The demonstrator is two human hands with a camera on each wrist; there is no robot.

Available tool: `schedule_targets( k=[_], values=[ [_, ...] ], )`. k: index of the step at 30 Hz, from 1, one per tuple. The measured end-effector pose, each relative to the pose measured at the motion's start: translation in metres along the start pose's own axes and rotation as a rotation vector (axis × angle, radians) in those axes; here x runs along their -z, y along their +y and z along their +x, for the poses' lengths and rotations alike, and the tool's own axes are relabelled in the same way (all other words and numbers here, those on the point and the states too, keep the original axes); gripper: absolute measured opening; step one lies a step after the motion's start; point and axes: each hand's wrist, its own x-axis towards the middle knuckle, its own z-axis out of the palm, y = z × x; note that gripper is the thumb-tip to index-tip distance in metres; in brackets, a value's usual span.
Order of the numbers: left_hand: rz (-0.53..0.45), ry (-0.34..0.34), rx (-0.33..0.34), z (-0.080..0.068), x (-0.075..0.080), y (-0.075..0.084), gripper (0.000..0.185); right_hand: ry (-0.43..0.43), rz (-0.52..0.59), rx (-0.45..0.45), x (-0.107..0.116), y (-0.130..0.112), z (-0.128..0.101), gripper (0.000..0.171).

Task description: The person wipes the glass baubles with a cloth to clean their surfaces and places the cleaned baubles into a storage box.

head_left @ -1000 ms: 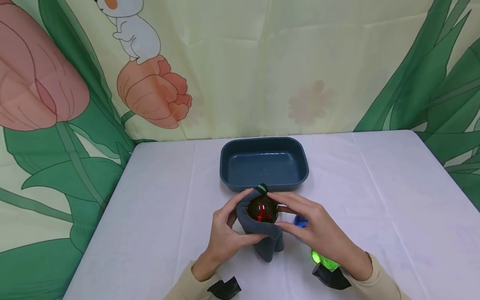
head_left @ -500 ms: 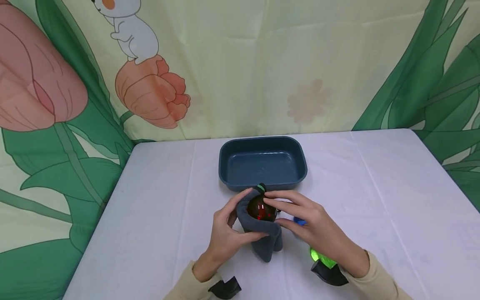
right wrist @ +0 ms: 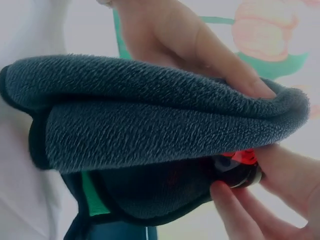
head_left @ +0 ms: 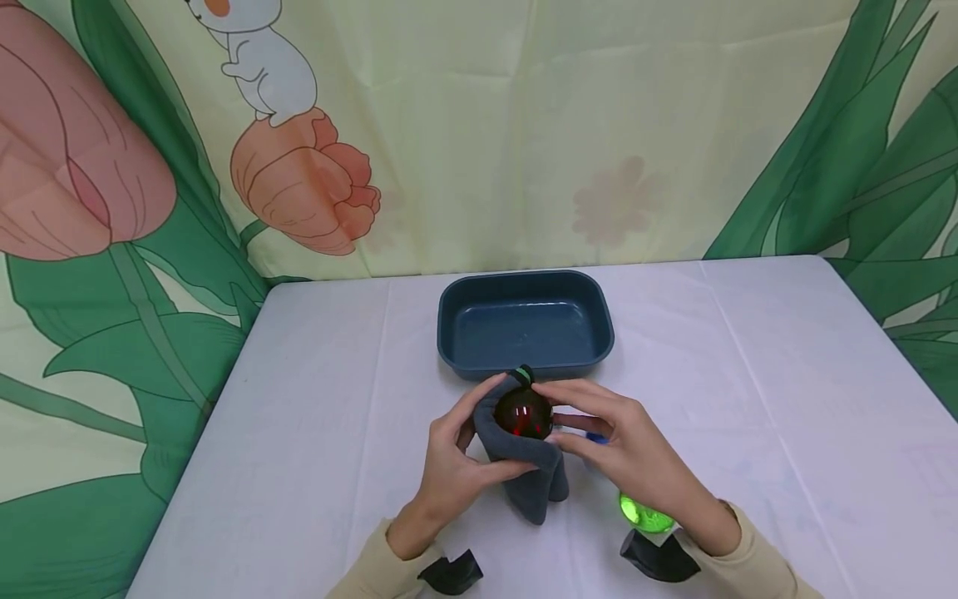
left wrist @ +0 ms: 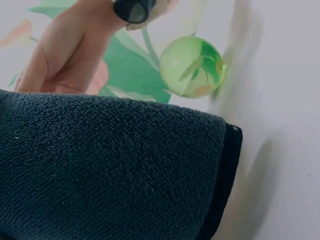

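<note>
In the head view, a dark grey-blue towel (head_left: pixel 524 456) wraps partly round a shiny, see-through red ball (head_left: pixel 522 413). My left hand (head_left: pixel 456 467) grips the towel from the left, thumb on the near side and fingers on the far side. From the right, my right hand (head_left: pixel 636 439) holds the ball with thumb and fingertips. A black edge with a green stripe (head_left: pixel 522 374) shows at the top of the towel. The right wrist view shows the folded towel (right wrist: pixel 150 125) covering most of the ball, whose red part (right wrist: pixel 243 157) peeks out beside my right fingertips.
A dark blue plastic basin (head_left: pixel 526 329) stands just beyond my hands. A green see-through ball (head_left: pixel 645 514) lies near my right wrist. Part of a blue object (head_left: pixel 596 438) shows behind my right hand. Black wrist mounts (head_left: pixel 451 574) sit by the sleeves. A printed curtain (head_left: pixel 479 150) hangs behind the white table (head_left: pixel 329 399).
My right fingers shifted leftward over the ball half a second ago and are now back at its right side. The left hand and towel stay nearly in place.
</note>
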Motion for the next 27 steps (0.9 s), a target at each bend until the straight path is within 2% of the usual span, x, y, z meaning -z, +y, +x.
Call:
schedule_targets(
  k=[3,7,10,12,15,20,22,24,27],
  values=[
    [-0.005,0.009,-0.016,0.0007,0.0019,0.0000,0.084,0.002,-0.054,0.060,-0.0002,-0.0003,0.0004,0.058],
    [-0.013,0.006,-0.033,0.0015,0.0031,-0.0009,0.085,0.015,-0.222,0.191,0.0010,-0.0011,0.0001,0.062],
    [-0.015,-0.002,-0.040,0.0017,0.0020,-0.0017,0.084,0.002,-0.332,0.296,0.0031,-0.0019,-0.0004,0.050],
    [-0.013,-0.002,-0.044,0.0014,0.0011,-0.0017,0.084,-0.017,-0.367,0.346,0.0042,-0.0027,-0.0004,0.043],
    [-0.008,0.001,-0.053,0.0010,0.0002,-0.0014,0.086,-0.031,-0.392,0.390,0.0047,-0.0036,-0.0001,0.047],
    [-0.002,0.005,-0.046,0.0004,0.0000,-0.0008,0.086,-0.019,-0.389,0.379,0.0030,-0.0018,-0.0013,0.047],
    [-0.001,0.004,-0.040,0.0002,0.0001,-0.0006,0.087,-0.010,-0.368,0.345,0.0020,-0.0008,-0.0017,0.047],
    [0.005,0.001,-0.037,0.0000,0.0003,-0.0003,0.087,-0.006,-0.298,0.284,0.0011,-0.0005,-0.0018,0.051],
    [0.022,-0.004,-0.040,-0.0002,0.0008,0.0003,0.087,-0.007,-0.123,0.145,0.0001,-0.0005,-0.0011,0.057]
  ],
)
